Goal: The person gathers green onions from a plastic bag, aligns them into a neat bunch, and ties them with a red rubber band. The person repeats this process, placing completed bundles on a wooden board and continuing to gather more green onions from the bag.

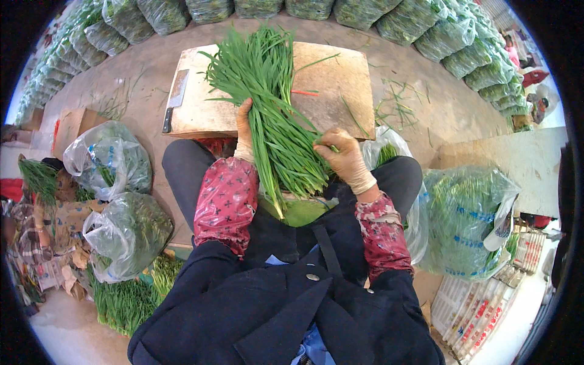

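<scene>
A large bunch of long green garlic chives point(287, 146) lies slantwise over my lap, its pale cut ends pointing toward me. My left hand point(244, 127), in a thin glove, grips the bunch along its left side; the fingers beneath are hidden. At the right edge, my gloved right hand point(342, 157) pinches some green blades between thumb and fingers. Behind this bunch, more chives point(273, 50) rest on a worn wooden board point(335, 77), where a red strip point(305, 92) sticks out. A knife point(175, 100) with a black handle lies on the board's left side.
Filled plastic bags point(210, 9) line the far edge. More bags of greens stand at left point(127, 232) and right point(461, 223). Loose chives point(121, 301) lie at lower left, near another person's arm point(42, 228). Flattened printed cartons point(474, 310) are at lower right. Scraps point(401, 105) litter the floor.
</scene>
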Tool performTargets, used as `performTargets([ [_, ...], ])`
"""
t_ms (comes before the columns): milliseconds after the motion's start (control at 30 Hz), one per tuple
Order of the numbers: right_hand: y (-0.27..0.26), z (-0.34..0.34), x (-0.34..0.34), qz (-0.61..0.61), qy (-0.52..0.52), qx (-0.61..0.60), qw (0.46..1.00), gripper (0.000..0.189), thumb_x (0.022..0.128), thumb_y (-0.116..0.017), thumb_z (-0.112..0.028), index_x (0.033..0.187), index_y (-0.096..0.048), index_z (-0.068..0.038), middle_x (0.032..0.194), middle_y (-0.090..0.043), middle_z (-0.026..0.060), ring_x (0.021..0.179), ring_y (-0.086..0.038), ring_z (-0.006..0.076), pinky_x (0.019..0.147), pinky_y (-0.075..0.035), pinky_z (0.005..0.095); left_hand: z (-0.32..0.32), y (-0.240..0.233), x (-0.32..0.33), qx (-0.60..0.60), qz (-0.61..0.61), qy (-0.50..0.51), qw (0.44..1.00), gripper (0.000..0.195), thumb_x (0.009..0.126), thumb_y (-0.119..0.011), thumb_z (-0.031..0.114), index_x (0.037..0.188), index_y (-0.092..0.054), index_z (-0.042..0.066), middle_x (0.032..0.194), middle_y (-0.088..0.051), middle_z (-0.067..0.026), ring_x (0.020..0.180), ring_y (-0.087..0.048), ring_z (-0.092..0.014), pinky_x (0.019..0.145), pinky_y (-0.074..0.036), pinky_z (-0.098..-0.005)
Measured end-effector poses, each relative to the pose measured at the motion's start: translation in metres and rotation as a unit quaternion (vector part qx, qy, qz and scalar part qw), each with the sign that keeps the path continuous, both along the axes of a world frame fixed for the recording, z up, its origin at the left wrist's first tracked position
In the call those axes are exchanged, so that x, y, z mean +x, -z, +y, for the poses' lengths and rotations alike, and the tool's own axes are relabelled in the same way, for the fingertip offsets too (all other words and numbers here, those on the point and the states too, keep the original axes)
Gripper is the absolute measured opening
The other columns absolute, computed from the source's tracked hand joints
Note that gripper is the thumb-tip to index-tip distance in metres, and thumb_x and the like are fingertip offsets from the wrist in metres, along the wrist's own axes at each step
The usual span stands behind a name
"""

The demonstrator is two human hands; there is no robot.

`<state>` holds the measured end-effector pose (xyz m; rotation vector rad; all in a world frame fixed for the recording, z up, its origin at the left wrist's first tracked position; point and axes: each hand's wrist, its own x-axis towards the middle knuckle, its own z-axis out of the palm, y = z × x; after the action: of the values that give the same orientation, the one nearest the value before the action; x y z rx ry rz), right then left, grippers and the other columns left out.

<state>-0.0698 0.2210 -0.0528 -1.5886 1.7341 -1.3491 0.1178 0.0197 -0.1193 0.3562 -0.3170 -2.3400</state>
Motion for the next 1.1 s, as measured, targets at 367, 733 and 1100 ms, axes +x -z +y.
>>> performTargets([
  [367, -0.016, 0.039, -0.065, -0.528, 0.104, -0.098, 0.837, 0.017, 0.105, -0.073, -0.023, 0.106, -0.071, -0.006, 0.096, -0.072, 0.0019, 0.087, -0.070, 0.0130, 0.078, -0.055, 0.0287, -0.014, 0.003, 0.011, -0.017, 0.003, -0.056, 0.998, 0.051, 0.102, -0.063, 0.052, 0.125, -0.070, 0.008, 0.110, -0.078, -0.0103, 0.095, -0.076, -0.029, 0.087, -0.064, -0.0458],
  [733, -0.017, 0.010, -0.029, -0.005, 0.077, 0.030, 0.997, 0.020, 0.096, -0.077, -0.009, 0.113, -0.077, 0.000, 0.106, -0.081, 0.0134, 0.101, -0.077, 0.0228, 0.091, -0.058, 0.0352, -0.003, -0.003, 0.004, -0.007, 0.015, 0.003, 1.000, 0.054, 0.098, -0.070, 0.045, 0.132, -0.067, 0.004, 0.117, -0.077, -0.0159, 0.101, -0.076, -0.035, 0.095, -0.063, -0.0504],
  [1100, -0.012, -0.043, 0.022, -0.055, 0.024, 0.054, 0.997, 0.018, 0.089, -0.084, -0.014, 0.103, -0.079, -0.003, 0.095, -0.077, 0.0102, 0.088, -0.074, 0.0220, 0.082, -0.057, 0.0344, 0.010, 0.001, -0.006, 0.007, 0.006, 0.055, 0.998, 0.066, 0.100, -0.064, 0.059, 0.135, -0.066, 0.003, 0.120, -0.076, -0.0207, 0.104, -0.076, -0.036, 0.095, -0.063, -0.0491],
])
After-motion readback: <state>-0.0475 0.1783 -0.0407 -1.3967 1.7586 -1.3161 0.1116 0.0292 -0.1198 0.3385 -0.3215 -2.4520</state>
